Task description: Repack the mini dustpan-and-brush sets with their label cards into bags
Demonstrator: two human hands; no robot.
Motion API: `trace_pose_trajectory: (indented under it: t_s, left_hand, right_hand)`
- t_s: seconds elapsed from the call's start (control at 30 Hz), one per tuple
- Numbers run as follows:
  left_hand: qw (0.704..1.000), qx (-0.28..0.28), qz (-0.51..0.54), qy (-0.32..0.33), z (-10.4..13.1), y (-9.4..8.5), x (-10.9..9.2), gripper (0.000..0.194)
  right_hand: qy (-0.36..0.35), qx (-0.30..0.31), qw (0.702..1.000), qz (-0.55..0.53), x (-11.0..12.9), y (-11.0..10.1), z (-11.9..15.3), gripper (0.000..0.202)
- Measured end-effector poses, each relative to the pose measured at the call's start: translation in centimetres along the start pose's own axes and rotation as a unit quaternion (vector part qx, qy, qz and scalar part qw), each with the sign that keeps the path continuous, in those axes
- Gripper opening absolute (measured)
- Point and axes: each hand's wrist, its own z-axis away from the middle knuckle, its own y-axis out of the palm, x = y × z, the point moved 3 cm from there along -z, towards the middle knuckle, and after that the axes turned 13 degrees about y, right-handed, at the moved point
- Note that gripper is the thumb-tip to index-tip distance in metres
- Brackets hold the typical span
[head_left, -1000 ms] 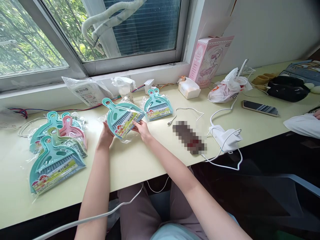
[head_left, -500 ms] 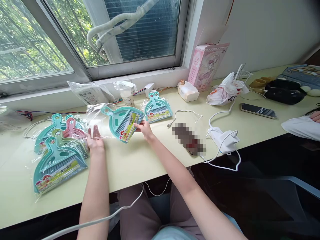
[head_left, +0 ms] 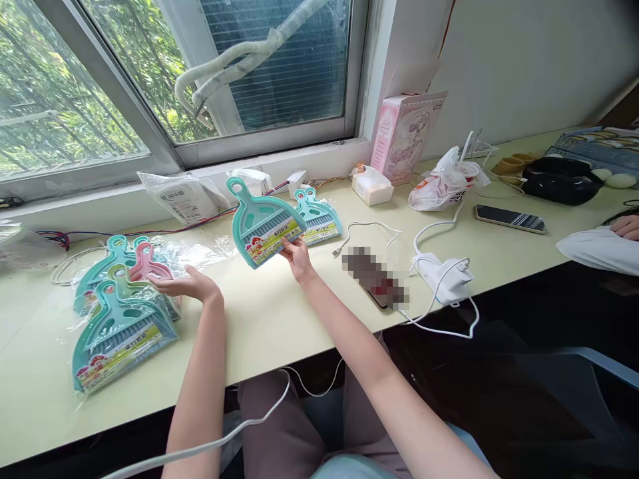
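In my right hand [head_left: 296, 257] is a teal dustpan-and-brush set [head_left: 264, 223], gripped by its lower right corner and lifted above the table with the handle pointing up. A printed yellow label crosses its grey bristles. My left hand [head_left: 187, 285] is open, palm up and fingers stretched, beside the packed sets on the left. There a teal dustpan set [head_left: 122, 332] in clear wrap lies in front, with a pink one [head_left: 148, 263] and others partly hidden behind. Another teal dustpan set [head_left: 321, 219] lies behind my right hand, partly covered by the held one.
Crumpled clear film [head_left: 210, 247] lies behind my left hand. A blurred-out phone [head_left: 374, 279], a white power strip [head_left: 444, 276] and cables are to the right. Farther back stand a tissue pack [head_left: 372, 185] and a pink box [head_left: 407, 136]. Another person's hand [head_left: 626, 227] shows far right.
My right hand has raised the dustpan set and turned it more upright, clear of the film. My left hand has let the film go and swung left, toward the packed sets.
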Motion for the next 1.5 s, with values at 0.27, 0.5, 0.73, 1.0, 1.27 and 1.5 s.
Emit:
trace_pose_trajectory:
  t_s: [0.27,0.5,0.73,1.0,1.27,1.5]
  left_hand:
    - [0.941,0.222,0.252,-0.035,2.1,4.7,-1.7,0.066]
    - [0.920,0.214,0.311,-0.104,2.2,5.4,0.1,0.054]
    - [0.965,0.132,0.224,-0.017,1.2,4.6,1.0,0.038]
    - [0.992,-0.099,0.014,0.082,0.5,1.2,-1.0,0.031]
    - [0.971,-0.085,0.036,0.220,4.2,1.2,-5.9,0.042]
    - [0.936,0.067,0.059,0.339,8.2,3.4,-6.8,0.049]
  right_hand:
    - [0.044,0.028,0.996,0.070,-1.5,-0.3,-1.2,0.018]
    - [0.066,-0.004,0.988,0.143,-2.4,-0.8,-2.0,0.014]
    - [0.104,0.005,0.938,0.330,-2.7,-1.2,-2.2,0.005]
    - [-0.044,-0.096,0.606,0.788,-0.6,-0.6,0.5,0.026]
    - [-0.298,-0.091,0.636,0.706,-1.0,1.8,2.2,0.041]
    - [-0.369,-0.015,0.748,0.551,-1.2,2.2,2.4,0.063]
